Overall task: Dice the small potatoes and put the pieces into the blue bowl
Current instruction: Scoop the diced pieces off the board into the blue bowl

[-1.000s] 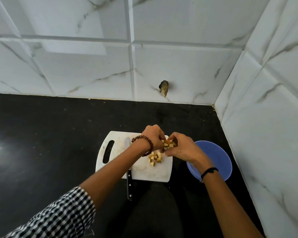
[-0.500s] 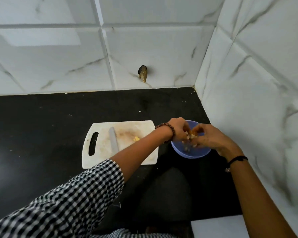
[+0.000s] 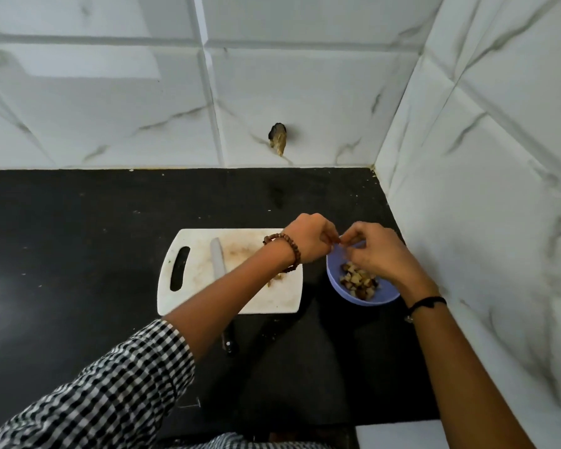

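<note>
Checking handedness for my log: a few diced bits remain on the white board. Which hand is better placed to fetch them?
Left hand, probably: its forearm already crosses the white plastic cutting board above the leftover potato bits, while the right hand hangs over the blue bowl.

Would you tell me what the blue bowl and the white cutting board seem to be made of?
The round blue bowl looks like matte plastic: even colour, thin rim, no glare. The white rectangular cutting board is probably plastic too, with a moulded handle slot and brownish stains on its dull surface.
</note>
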Motion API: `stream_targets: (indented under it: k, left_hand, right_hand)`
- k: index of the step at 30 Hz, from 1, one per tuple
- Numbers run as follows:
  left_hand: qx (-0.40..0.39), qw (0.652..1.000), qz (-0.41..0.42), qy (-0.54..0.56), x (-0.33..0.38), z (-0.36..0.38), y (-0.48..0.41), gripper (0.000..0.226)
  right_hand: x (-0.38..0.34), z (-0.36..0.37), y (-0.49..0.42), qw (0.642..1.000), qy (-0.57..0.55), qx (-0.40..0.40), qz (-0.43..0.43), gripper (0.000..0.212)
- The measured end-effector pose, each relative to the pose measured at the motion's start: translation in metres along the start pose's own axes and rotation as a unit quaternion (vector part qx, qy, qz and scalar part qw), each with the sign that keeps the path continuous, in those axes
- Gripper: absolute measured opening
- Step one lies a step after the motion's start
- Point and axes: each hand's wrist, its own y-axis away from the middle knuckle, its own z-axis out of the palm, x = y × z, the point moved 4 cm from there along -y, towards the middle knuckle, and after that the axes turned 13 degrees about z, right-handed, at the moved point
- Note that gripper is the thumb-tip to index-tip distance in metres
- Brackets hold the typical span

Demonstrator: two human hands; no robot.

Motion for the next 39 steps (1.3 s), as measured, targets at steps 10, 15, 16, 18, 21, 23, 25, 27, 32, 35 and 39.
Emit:
stream_targets:
  k: [10, 15, 16, 18, 21, 23, 25, 27, 32, 35, 39]
  left_hand:
    - [0.003, 0.988, -0.141, -0.057, -0.078, -0.024, 0.072, 0.053]
    - [-0.056, 0.973, -0.166, -0.152, -0.096, -0.007, 0.083, 0.085]
    - [-0.068, 0.97, -0.167, -0.165, -0.098, -0.004, 0.082, 0.085]
    - [-0.078, 0.966, -0.174, -0.173, -0.102, 0.001, 0.08, 0.081]
    - [-0.057, 0.968, -0.177, -0.171, -0.105, 0.003, 0.076, 0.071]
    - [-0.031, 0.971, -0.164, -0.169, -0.105, 0.003, 0.074, 0.062]
    - [-0.014, 0.975, -0.148, -0.165, -0.103, 0.003, 0.073, 0.052]
    - [0.011, 0.98, -0.141, -0.142, -0.104, 0.004, 0.073, 0.041]
    - [0.067, 0.981, -0.172, -0.055, -0.107, 0.002, 0.077, 0.025]
    - [0.065, 0.981, -0.184, -0.02, -0.109, 0.004, 0.079, 0.023]
    - [0.071, 0.98, -0.185, -0.02, -0.107, 0.005, 0.077, 0.021]
  right_hand:
    - [-0.05, 0.078, -0.007, 0.992, 0.086, -0.083, -0.042, 0.044]
    - [-0.053, 0.106, -0.01, 0.977, 0.185, -0.092, -0.062, 0.081]
    - [-0.054, 0.11, -0.01, 0.974, 0.193, -0.096, -0.066, 0.086]
    - [-0.056, 0.118, -0.01, 0.97, 0.206, -0.111, -0.064, 0.093]
    - [-0.057, 0.127, -0.011, 0.967, 0.216, -0.114, -0.071, 0.086]
    - [-0.058, 0.13, -0.012, 0.971, 0.196, -0.111, -0.081, 0.074]
    - [-0.06, 0.132, -0.011, 0.975, 0.174, -0.109, -0.088, 0.063]
    - [-0.061, 0.135, -0.011, 0.979, 0.15, -0.108, -0.084, 0.055]
    - [-0.061, 0.137, -0.016, 0.989, 0.084, -0.117, -0.046, 0.044]
    - [-0.061, 0.138, -0.015, 0.989, 0.082, -0.12, -0.034, 0.047]
    - [-0.068, 0.144, -0.008, 0.984, 0.141, -0.102, -0.047, 0.047]
